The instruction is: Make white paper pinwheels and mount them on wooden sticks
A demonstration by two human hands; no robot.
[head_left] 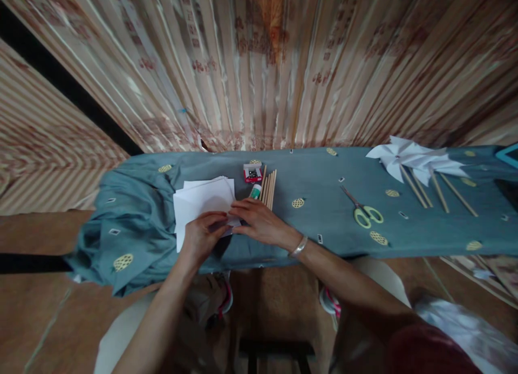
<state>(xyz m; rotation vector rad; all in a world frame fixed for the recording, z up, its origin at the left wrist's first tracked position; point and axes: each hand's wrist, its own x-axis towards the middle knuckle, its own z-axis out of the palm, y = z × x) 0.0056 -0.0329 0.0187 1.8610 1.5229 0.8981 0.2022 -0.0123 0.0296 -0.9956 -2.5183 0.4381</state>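
White sheets of paper (194, 196) lie in a loose stack on the cloth-covered table. Over the stack's right side, my left hand (202, 233) pinches the edge of a paper sheet, thumb against fingers. My right hand (261, 223), a silver bangle on its wrist, meets it from the other side with thumb and fingers at the same sheet. Parts of this sheet are hidden by the fingers. Just beyond my right hand are a green-and-white glue stick (255, 191), several wooden sticks (269, 188) and a small open red-and-white box (253, 172) with small dark pieces inside.
Scissors (362, 209) with light-green handles lie to the right. Further right, white paper pinwheels (413, 158) on wooden sticks rest near the back edge. The blue-green tablecloth (315, 223) is bunched at the left end. A pleated curtain (275, 66) hangs behind.
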